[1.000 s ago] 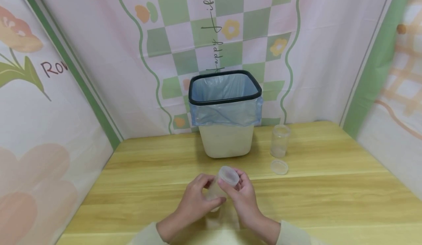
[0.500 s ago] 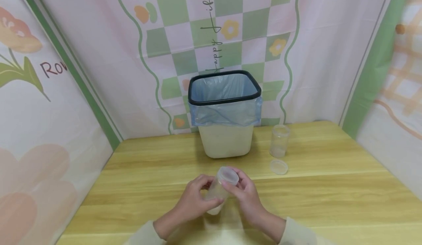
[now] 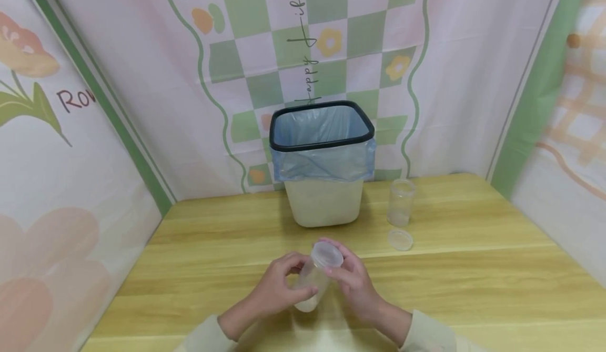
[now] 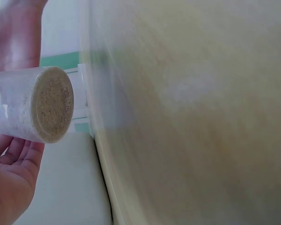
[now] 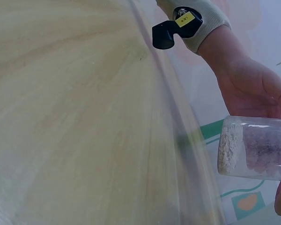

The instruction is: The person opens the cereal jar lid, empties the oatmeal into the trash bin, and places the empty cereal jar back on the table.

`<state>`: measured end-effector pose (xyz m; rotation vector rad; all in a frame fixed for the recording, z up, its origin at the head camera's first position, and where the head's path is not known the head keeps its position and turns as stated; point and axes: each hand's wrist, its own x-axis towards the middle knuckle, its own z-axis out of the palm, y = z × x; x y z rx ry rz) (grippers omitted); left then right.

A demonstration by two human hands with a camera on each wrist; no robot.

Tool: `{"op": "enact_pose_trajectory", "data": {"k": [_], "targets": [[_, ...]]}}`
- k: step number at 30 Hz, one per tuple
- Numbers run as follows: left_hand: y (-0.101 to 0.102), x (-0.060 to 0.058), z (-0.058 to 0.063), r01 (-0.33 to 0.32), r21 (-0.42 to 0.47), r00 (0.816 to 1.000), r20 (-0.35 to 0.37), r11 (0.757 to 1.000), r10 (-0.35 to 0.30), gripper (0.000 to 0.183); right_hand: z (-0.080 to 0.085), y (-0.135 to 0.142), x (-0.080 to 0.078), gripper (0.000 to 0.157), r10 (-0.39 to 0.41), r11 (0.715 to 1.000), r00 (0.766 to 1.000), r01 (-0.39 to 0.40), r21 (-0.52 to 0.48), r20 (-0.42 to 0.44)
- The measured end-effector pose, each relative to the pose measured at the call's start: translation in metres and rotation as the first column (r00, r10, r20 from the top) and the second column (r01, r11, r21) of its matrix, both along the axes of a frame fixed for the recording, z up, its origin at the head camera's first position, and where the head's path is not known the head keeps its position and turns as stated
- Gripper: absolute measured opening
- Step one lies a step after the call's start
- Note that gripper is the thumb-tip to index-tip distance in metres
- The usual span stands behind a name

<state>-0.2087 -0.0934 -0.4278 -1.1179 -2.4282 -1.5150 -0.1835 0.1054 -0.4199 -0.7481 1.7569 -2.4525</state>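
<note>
Both hands hold a clear plastic jar (image 3: 312, 283) low over the table, tilted with its top leaning right. My left hand (image 3: 276, 283) grips its body, thumb across the near side. At the mouth sits a translucent lid (image 3: 327, 255); my right hand (image 3: 357, 286) pinches around its edge, with the thumb in front and fingers behind. A pale, grainy layer (image 4: 55, 105) covers the jar's bottom in the left wrist view. In the right wrist view, the left hand (image 5: 253, 89) is above the jar (image 5: 253, 147). Whether the lid is fully seated, I cannot tell.
A cream bin (image 3: 324, 202) with a blue liner and black rim stands at the back middle of the wooden table (image 3: 213, 247). To its right are another clear jar (image 3: 401, 203), upright and lidless, and a loose clear lid (image 3: 400, 239). Printed curtains hang close around.
The right thumb has slid lower and to the right along the lid's edge. More of the jar's base shows below my left hand. The bin, other jar and loose lid have stayed put.
</note>
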Motion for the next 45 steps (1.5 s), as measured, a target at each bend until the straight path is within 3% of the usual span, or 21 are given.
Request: {"op": "enact_pose_trajectory", "data": {"k": [6, 14, 20, 25, 29, 35, 40, 45], "targets": [[0.002, -0.001, -0.001, -0.106, 0.003, 0.994, -0.029, 0.994, 0.106, 0.045, 0.001, -0.006, 0.003, 0.054, -0.147, 0.989, 0.985, 0.146, 0.019, 0.086], [0.007, 0.001, -0.003, -0.267, -0.012, 0.957, -0.125, 0.964, 0.263, 0.051, 0.005, -0.019, 0.004, 0.058, -0.377, 0.926, 0.903, 0.371, 0.068, 0.208], [0.011, 0.005, -0.004, -0.328, -0.024, 0.920, -0.234, 0.944, 0.313, 0.052, 0.008, -0.027, 0.005, 0.059, -0.422, 0.906, 0.870, 0.413, 0.091, 0.256], [0.012, 0.007, -0.004, -0.330, -0.025, 0.917, -0.247, 0.944, 0.314, 0.052, 0.007, -0.029, 0.004, 0.058, -0.433, 0.901, 0.859, 0.419, 0.109, 0.273], [0.011, 0.007, -0.005, -0.311, -0.026, 0.931, -0.210, 0.950, 0.299, 0.052, 0.005, -0.026, 0.003, 0.058, -0.422, 0.907, 0.865, 0.404, 0.122, 0.270], [0.008, 0.006, -0.004, -0.258, -0.029, 0.964, -0.079, 0.966, 0.255, 0.051, 0.003, -0.018, 0.002, 0.057, -0.349, 0.936, 0.907, 0.328, 0.126, 0.234], [0.004, 0.004, 0.000, -0.169, -0.025, 0.985, 0.036, 0.985, 0.170, 0.051, 0.002, -0.010, 0.001, 0.051, -0.278, 0.959, 0.941, 0.261, 0.108, 0.195], [-0.002, 0.000, 0.003, -0.066, -0.025, 0.986, 0.153, 0.998, 0.069, 0.048, -0.001, -0.003, -0.002, 0.049, -0.171, 0.983, 0.976, 0.159, 0.096, 0.138]]}}
